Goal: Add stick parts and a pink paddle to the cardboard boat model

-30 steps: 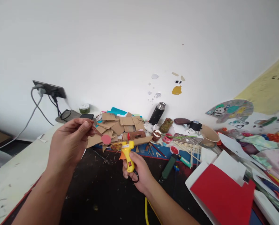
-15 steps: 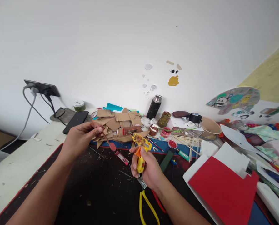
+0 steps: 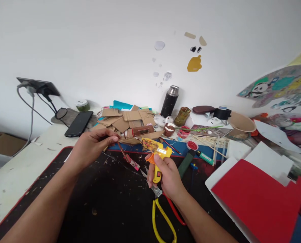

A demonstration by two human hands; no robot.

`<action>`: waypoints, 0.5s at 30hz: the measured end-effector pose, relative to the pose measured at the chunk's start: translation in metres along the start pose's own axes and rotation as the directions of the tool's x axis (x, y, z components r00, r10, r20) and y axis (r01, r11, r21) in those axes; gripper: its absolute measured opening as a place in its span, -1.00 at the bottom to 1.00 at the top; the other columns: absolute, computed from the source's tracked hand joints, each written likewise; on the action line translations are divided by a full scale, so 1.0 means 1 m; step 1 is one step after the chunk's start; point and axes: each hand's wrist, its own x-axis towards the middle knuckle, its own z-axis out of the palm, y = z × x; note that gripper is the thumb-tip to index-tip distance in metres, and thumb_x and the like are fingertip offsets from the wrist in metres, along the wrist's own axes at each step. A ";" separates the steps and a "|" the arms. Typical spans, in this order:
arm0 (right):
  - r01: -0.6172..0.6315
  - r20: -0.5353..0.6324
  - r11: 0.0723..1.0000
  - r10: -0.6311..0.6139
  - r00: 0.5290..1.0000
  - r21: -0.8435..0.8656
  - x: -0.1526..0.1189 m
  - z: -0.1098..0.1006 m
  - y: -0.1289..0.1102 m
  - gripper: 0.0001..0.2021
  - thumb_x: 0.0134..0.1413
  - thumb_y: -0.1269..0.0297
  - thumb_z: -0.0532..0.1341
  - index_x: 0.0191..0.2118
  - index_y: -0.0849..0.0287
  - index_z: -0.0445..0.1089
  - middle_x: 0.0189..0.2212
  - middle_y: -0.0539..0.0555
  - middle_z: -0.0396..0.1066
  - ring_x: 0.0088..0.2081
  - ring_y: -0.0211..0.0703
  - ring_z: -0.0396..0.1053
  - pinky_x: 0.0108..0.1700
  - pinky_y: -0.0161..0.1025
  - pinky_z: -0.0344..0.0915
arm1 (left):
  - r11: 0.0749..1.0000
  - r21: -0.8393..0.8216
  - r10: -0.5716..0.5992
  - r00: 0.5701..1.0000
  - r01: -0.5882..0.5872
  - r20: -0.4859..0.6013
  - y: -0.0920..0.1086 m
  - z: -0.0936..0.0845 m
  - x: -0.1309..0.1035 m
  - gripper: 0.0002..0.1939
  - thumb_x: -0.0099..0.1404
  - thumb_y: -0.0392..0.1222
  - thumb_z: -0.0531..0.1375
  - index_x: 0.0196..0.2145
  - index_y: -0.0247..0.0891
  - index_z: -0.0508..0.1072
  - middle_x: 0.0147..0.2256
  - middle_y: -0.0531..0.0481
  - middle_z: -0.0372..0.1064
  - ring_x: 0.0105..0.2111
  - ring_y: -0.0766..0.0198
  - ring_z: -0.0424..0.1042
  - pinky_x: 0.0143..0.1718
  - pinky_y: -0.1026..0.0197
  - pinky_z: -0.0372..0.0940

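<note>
My left hand (image 3: pixel 91 148) is closed in a pinch on a thin reddish-brown stick (image 3: pixel 121 147), which slants down to the right. The stick's flat lower end overlaps a small pink-and-red piece (image 3: pixel 133 163) in view; whether they touch I cannot tell. My right hand (image 3: pixel 170 175) is wrapped round a yellow hot glue gun (image 3: pixel 162 152), a finger by its orange trigger. Its stained nozzle end points left towards the stick, with a gap between them. Below my right hand lie scissors (image 3: pixel 154 216) with a yellow handle loop, a red handle beside it.
Cardboard scraps (image 3: pixel 121 123) are piled at the back, near a black thermos (image 3: pixel 169 101) and a brown tub (image 3: pixel 169 129). A phone (image 3: pixel 79 124) lies at left. Red card (image 3: pixel 256 199) covers the right side. Wooden sticks (image 3: pixel 211 146) and a green-handled tool (image 3: pixel 187 163) lie behind my right hand.
The glue gun has swung so its nozzle points more to the left. The stick now hangs steeper, its lower end turned away. The whole view has shifted a little.
</note>
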 end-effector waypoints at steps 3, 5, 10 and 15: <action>-0.026 0.015 0.999 0.027 1.000 -0.048 0.000 0.002 0.000 -0.24 0.20 -0.52 0.39 -0.05 0.23 0.58 -0.67 -0.08 0.41 -0.69 -0.20 0.36 -0.64 -0.36 0.13 | 1.000 0.025 0.015 1.000 -0.016 0.022 -0.001 0.003 -0.002 -0.66 0.11 0.27 0.54 -0.43 -0.03 0.75 -0.37 -0.08 0.72 -0.34 0.00 0.62 -0.20 0.09 0.50; -0.051 0.039 0.994 0.055 0.998 -0.101 -0.001 0.005 0.001 -0.21 0.18 -0.55 0.38 -0.05 0.24 0.60 -0.67 -0.08 0.41 -0.69 -0.21 0.34 -0.63 -0.35 0.16 | 0.999 0.037 0.037 0.999 -0.038 0.028 -0.002 0.005 -0.002 -0.67 0.14 0.28 0.52 -0.43 -0.01 0.75 -0.36 -0.08 0.72 -0.35 0.00 0.62 -0.23 0.09 0.49; -0.046 0.040 0.981 0.054 0.998 -0.190 -0.003 0.010 0.001 -0.21 0.18 -0.58 0.36 -0.12 0.23 0.61 -0.71 -0.10 0.35 -0.72 -0.26 0.25 -0.60 -0.32 0.21 | 0.994 0.061 0.083 0.996 -0.086 0.043 -0.002 0.005 -0.003 -0.66 0.19 0.26 0.48 -0.42 -0.05 0.75 -0.35 -0.06 0.73 -0.34 0.04 0.61 -0.23 0.12 0.46; -0.033 0.034 0.974 0.042 0.999 -0.225 -0.005 0.011 -0.001 -0.23 0.17 -0.61 0.34 -0.28 0.17 0.57 -0.73 -0.09 0.32 -0.74 -0.28 0.19 -0.63 -0.32 0.14 | 0.992 0.058 0.108 0.991 -0.113 0.076 0.000 0.005 -0.003 -0.66 0.22 0.24 0.47 -0.41 -0.07 0.75 -0.38 -0.05 0.71 -0.35 0.08 0.59 -0.23 0.14 0.45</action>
